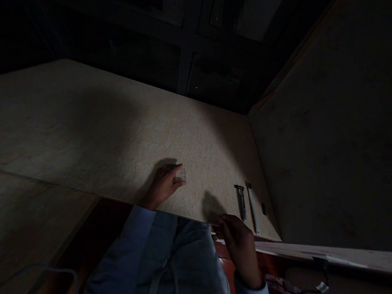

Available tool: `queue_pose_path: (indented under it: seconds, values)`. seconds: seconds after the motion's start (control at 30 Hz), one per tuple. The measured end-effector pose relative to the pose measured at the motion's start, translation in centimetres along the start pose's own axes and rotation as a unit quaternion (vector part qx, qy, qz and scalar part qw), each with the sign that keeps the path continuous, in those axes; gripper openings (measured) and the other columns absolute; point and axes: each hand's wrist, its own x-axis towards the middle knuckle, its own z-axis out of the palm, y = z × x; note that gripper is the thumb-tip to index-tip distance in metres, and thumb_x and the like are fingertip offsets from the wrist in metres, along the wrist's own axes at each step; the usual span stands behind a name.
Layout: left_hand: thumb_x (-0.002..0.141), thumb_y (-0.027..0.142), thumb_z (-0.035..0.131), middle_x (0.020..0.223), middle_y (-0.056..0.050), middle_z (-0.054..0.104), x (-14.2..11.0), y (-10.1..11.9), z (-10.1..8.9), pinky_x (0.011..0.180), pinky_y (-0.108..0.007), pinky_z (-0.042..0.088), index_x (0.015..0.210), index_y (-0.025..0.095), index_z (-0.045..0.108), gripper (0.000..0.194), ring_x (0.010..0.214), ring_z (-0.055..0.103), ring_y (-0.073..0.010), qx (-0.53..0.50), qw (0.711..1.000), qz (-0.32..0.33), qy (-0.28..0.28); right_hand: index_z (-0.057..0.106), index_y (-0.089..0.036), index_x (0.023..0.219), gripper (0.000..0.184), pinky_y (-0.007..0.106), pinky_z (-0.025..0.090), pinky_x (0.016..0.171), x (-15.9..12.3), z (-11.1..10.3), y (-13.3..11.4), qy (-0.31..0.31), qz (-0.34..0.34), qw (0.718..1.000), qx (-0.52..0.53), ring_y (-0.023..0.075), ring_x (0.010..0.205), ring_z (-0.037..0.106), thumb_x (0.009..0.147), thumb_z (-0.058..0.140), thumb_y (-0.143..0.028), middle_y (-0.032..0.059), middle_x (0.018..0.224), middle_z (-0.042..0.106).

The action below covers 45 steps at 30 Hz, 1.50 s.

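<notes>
My left hand (163,183) is closed around a small, clear, ribbed object (180,175) resting on or just above the tabletop (197,137). Its exact kind is hard to tell in the dim light. Over the table's front edge hovers my right hand (238,237), its fingers curled together; whatever they may hold is hidden. Just beyond that hand lies a razor (242,203), its head pointing away from me. Right of it, and roughly parallel, is a slim, pale toothbrush (252,208).
A small dark piece (263,209) lies near the wall (342,135) that bounds the table on the right. Dark window frames (186,61) stand behind the far edge. Below the table at the right, a black cable (302,291) with a white tag hangs.
</notes>
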Motion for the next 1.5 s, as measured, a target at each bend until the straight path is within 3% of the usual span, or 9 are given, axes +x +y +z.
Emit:
queue_pose_path:
  seconds: [0.23,0.4,0.6,0.73,0.9,1.1,1.2,1.37,1.5]
  values:
    - [0.081,0.034,0.079,0.127,-0.014,0.068,-1.2,4.1,0.4,0.100,-0.046,0.054,0.138,0.021,0.054,0.063,0.117,0.064,-0.0295,-0.032,0.998,0.037,0.037,0.071,-0.020,0.103,0.028,0.029,0.053,0.063,1.3,1.9,-2.8,0.019,-0.037,0.998,0.045,0.0180,0.071,0.066,0.093,0.060,-0.044,0.0073,0.091,0.073]
    - [0.086,0.023,0.069,0.129,-0.012,0.067,-2.0,7.2,1.5,0.104,-0.045,0.052,0.143,0.024,0.051,0.060,0.120,0.061,-0.0289,-0.017,0.995,0.090,0.029,0.062,-0.019,0.122,0.042,0.030,0.056,0.064,3.8,3.4,-3.8,0.058,-0.033,0.997,0.046,0.0213,0.090,0.067,0.090,0.064,-0.046,0.0132,0.116,0.067]
    - [0.089,0.007,0.050,0.122,-0.013,0.069,-2.4,8.7,2.7,0.101,-0.044,0.053,0.143,0.021,0.050,0.056,0.115,0.064,-0.0264,-0.021,0.987,0.154,0.036,0.060,-0.014,0.135,0.056,0.043,0.056,0.090,5.1,4.6,-3.8,0.054,-0.042,0.996,-0.056,0.0289,0.103,0.068,0.089,0.062,-0.044,0.0177,0.117,0.071]
    - [0.092,0.010,0.051,0.122,-0.013,0.069,-2.8,9.0,3.2,0.101,-0.043,0.053,0.145,0.022,0.049,0.054,0.116,0.064,-0.0257,-0.038,0.988,0.143,0.043,0.062,-0.013,0.135,0.057,0.039,0.056,0.084,5.0,4.2,-3.9,0.042,-0.006,0.994,-0.096,0.0283,0.094,0.072,0.088,0.060,-0.046,0.0163,0.106,0.076]
    - [0.089,0.030,0.069,0.129,-0.014,0.065,-3.1,8.5,3.5,0.102,-0.043,0.053,0.143,0.022,0.050,0.058,0.121,0.060,-0.0287,-0.063,0.992,0.109,0.027,0.064,-0.012,0.130,0.060,0.036,0.056,0.077,5.7,1.4,-2.2,0.062,0.021,0.995,-0.076,0.0264,0.090,0.072,0.087,0.060,-0.053,0.0163,0.109,0.076]
    - [0.091,0.031,0.066,0.116,-0.012,0.071,-2.7,7.4,4.5,0.095,-0.045,0.056,0.124,0.022,0.062,0.034,0.110,0.065,-0.0284,-0.050,0.996,0.068,-0.001,0.071,-0.012,0.114,0.055,0.031,0.050,0.072,7.9,-6.0,2.5,0.150,0.045,0.967,-0.200,0.0245,0.086,0.070,0.088,0.054,-0.058,0.0171,0.104,0.074]
    - [0.091,0.027,0.065,0.111,-0.011,0.072,-2.6,7.2,4.8,0.094,-0.045,0.056,0.116,0.022,0.066,0.025,0.107,0.066,-0.0282,-0.041,0.996,0.078,-0.001,0.073,-0.012,0.101,0.043,0.027,0.045,0.065,9.4,-8.6,3.9,0.093,0.107,0.943,-0.301,0.0222,0.077,0.070,0.093,0.052,-0.049,0.0149,0.088,0.076]
    - [0.092,0.022,0.061,0.107,-0.009,0.074,-2.5,7.2,4.5,0.092,-0.043,0.057,0.106,0.022,0.070,0.017,0.102,0.067,-0.0258,-0.050,0.995,0.088,-0.002,0.075,-0.011,0.098,0.029,0.027,0.046,0.062,11.7,-9.5,4.6,0.009,0.173,0.911,-0.375,0.0231,0.075,0.072,0.097,0.052,-0.029,0.0146,0.079,0.075]
    - [0.092,0.020,0.059,0.105,-0.008,0.074,-2.4,7.2,4.3,0.091,-0.042,0.057,0.103,0.021,0.071,0.016,0.100,0.068,-0.0248,-0.049,0.995,0.092,-0.004,0.069,-0.010,0.111,0.026,0.035,0.055,0.079,12.8,-8.8,4.9,0.006,0.150,0.908,-0.392,0.0243,0.096,0.070,0.096,0.062,-0.030,0.0159,0.108,0.072]
